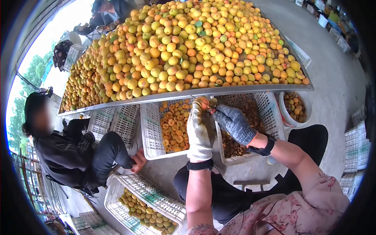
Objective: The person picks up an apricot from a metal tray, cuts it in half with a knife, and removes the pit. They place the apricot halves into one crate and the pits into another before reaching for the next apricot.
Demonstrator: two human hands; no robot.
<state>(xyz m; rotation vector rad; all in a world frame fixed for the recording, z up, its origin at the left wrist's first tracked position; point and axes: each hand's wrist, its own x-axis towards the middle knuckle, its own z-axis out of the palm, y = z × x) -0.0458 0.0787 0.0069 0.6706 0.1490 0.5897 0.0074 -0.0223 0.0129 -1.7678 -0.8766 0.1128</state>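
My left hand (199, 135), in a white knit glove, is closed around an apricot (203, 102) just below the table's front edge. Close beside it, my right hand (236, 123) in a grey glove grips a small red-handled tool (212, 111), whose tip is hidden against the fruit. Beneath my left hand stands a white crate (150, 135) holding halved apricots (174, 129). Under my right hand, another white crate (270, 111) contains small brown pieces (235, 147) that look like apricot stones. Whole apricots (168, 51) lie heaped on the metal-edged table (188, 95) in front.
On my left sits a person (66, 145) in dark clothes. A crate of greenish-yellow apricots (149, 213) is on the floor at lower left. To the right, a white bucket (307, 103) holds more fruit. Stacked crates (356, 149) line the right side; another person (107, 13) is beyond the table.
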